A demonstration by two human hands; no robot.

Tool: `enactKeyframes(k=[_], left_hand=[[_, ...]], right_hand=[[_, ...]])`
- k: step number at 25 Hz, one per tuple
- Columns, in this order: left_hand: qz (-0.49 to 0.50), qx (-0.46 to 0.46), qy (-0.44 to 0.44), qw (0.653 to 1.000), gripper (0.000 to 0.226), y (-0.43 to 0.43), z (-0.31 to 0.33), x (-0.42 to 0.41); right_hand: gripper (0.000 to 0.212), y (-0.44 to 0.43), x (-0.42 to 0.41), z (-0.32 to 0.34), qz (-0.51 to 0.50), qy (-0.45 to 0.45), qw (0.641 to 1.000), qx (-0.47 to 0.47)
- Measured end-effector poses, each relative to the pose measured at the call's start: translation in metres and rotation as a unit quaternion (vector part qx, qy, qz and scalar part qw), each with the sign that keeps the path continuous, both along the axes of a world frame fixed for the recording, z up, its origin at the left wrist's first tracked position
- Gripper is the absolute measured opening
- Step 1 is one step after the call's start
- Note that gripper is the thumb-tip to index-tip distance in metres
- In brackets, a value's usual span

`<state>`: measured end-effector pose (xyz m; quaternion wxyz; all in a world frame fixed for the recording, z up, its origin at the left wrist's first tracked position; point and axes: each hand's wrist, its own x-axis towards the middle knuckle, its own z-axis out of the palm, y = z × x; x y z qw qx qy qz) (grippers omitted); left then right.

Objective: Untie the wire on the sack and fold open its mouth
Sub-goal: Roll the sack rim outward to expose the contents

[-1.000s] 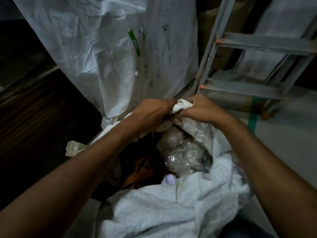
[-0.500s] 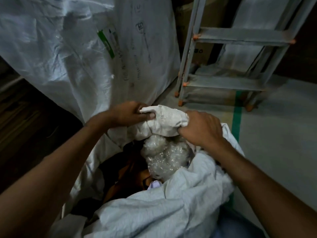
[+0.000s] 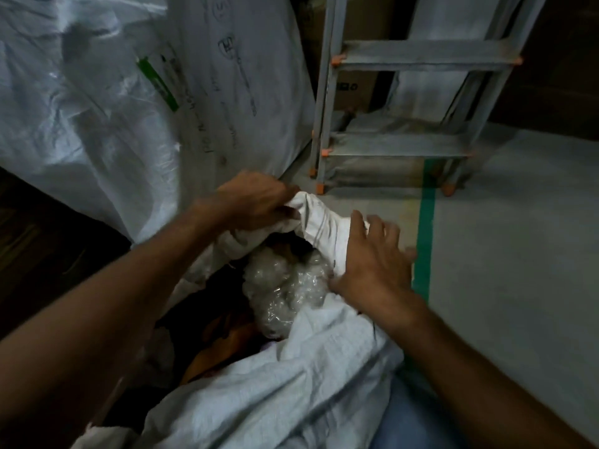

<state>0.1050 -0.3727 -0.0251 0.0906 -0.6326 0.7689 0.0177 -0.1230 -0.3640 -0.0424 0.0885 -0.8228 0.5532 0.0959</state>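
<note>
Left hand (image 3: 256, 202) pinching rolled rim of white woven plastic sack (image 3: 324, 228); right hand (image 3: 372, 264) spread flat on it. Best roll cuff outward evenly, working round mouth.

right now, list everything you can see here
sack: one, white woven, bottom centre, mouth open, rim rolled
clear plastic bundle: one, see-through, inside the sack
big sack: one, white with green label, upper left
ladder: one, grey with orange caps, upper right
cardboard box: one, brown, behind the ladder
floor tape: one strip, green, right
left hand: gripping the rolled rim
right hand: open, fingers spread on the rim
</note>
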Motion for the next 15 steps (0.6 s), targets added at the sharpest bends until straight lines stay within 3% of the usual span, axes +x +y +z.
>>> enactKeyframes(k=[1, 3, 5, 6, 8, 9, 10, 12, 13, 15], left_hand=[[0.039, 0.073, 0.048, 0.995, 0.038, -0.008, 0.001, 0.001], [0.117, 0.157, 0.168, 0.966, 0.031, -0.017, -0.004, 0.000], [0.139, 0.130, 0.198, 0.962, 0.033, -0.012, -0.009, -0.007], [0.133, 0.095, 0.169, 0.972, 0.050, -0.002, -0.007, -0.017], [0.146, -0.036, 0.161, 0.976, 0.077, 0.034, 0.002, -0.050], [0.154, -0.104, 0.201, 0.962, 0.076, 0.054, 0.007, -0.071], [0.179, -0.116, 0.258, 0.942, 0.069, 0.076, 0.010, -0.094], [0.260, 0.011, 0.378, 0.888, 0.075, 0.112, 0.003, -0.128], [0.283, 0.087, 0.394, 0.870, 0.085, 0.127, -0.002, -0.143], [0.268, 0.128, 0.366, 0.882, 0.084, 0.142, -0.014, -0.160]], right_hand=[[0.106, 0.006, -0.006, -0.006, -0.025, -0.050, 0.998, 0.029], [0.067, -0.002, -0.016, -0.012, -0.080, -0.158, 0.980, 0.088], [0.027, -0.022, -0.022, -0.016, -0.172, -0.233, 0.950, 0.113], [0.024, -0.027, -0.024, -0.016, -0.210, -0.254, 0.935, 0.129], [0.035, -0.029, -0.026, -0.020, -0.263, -0.260, 0.916, 0.157], [0.039, -0.030, -0.025, -0.023, -0.277, -0.255, 0.911, 0.165], [0.040, -0.031, -0.024, -0.025, -0.292, -0.254, 0.906, 0.169], [0.042, -0.033, -0.021, -0.027, -0.307, -0.279, 0.890, 0.190], [0.044, -0.033, -0.022, -0.025, -0.303, -0.301, 0.879, 0.212], [0.057, -0.026, -0.028, -0.020, -0.225, -0.310, 0.899, 0.215]])
